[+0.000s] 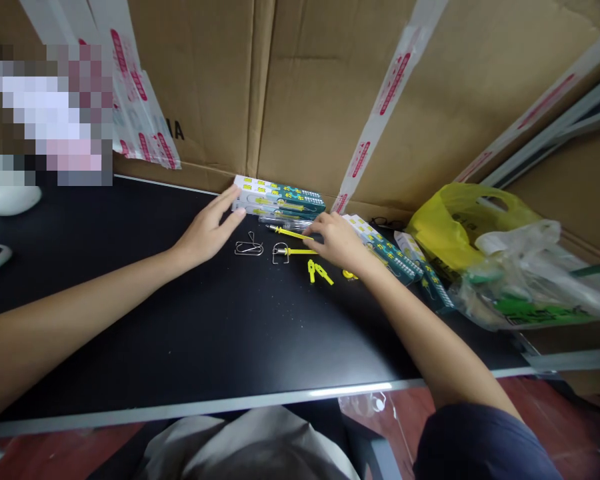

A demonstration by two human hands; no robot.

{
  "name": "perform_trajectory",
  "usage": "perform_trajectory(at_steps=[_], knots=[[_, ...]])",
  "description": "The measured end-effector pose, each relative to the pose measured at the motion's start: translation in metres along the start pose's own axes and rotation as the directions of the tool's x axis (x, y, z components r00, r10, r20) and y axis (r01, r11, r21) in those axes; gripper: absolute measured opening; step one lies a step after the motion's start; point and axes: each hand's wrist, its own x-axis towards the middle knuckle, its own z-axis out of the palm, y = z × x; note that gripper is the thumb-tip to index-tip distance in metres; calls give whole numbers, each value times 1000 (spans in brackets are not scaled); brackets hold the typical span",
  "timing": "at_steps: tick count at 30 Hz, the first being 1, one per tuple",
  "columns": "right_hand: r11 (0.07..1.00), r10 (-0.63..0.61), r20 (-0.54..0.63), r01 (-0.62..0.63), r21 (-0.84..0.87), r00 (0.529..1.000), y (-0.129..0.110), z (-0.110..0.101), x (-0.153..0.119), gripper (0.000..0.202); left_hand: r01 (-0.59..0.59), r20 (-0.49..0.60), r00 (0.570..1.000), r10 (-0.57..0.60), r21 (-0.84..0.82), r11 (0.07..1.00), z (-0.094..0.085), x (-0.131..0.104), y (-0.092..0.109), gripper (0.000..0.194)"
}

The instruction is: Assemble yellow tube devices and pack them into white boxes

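My left hand (207,230) has its fingers apart, with the fingertips at the left end of the stacked white and green boxes (280,198). Near the right end of two yellow rods with metal tips (290,233) is my right hand (334,239), thumb and fingers curved and apart; whether it touches them is unclear. Bent metal wire pieces (249,249) lie below my left fingertips. Small yellow clips (321,272) rest below my right hand, beside a round yellow piece (349,274). Clear plastic pieces (285,222) lie in front of the stack.
More boxes (385,250) lie right of my right hand. Yellow and clear plastic bags (473,220) stand at the right edge of the black table (260,347). Large cardboard boxes (310,87) rise behind. A white object (10,197) is at the far left.
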Motion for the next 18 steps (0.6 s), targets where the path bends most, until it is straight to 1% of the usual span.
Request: perform_trajectory(at_steps=[1,3,5,7,9,10,13,15,18], knots=[[999,-40,32,39,24,999,-2,-1,-6,17,-73,45,996,72,29,997,1,-5,5,53],[997,-73,59,71,33,996,-6,1,-14,18,-196,144,973,180,105,975,4,-14,13,48],[997,-77,63,77,12,995,-9,5,-17,16,-328,279,922,268,195,925,7,-21,19,40],[996,-88,60,89,-16,994,-11,8,-18,10,-436,380,864,331,235,869,10,-26,22,32],[993,-110,42,112,-46,993,-15,8,-18,7,-505,426,825,371,264,821,12,-30,25,28],[990,-125,27,127,-62,992,-17,8,-18,7,-524,434,817,380,286,802,13,-31,26,27],[981,-173,-24,170,-95,985,-27,4,-20,10,-537,437,820,369,365,761,15,-33,28,30],[975,-208,-59,201,-98,976,-33,2,-21,13,-523,428,833,351,402,752,17,-34,29,31],[968,-247,-102,240,-78,964,-40,0,-24,13,-497,400,854,333,435,751,19,-35,29,28]])
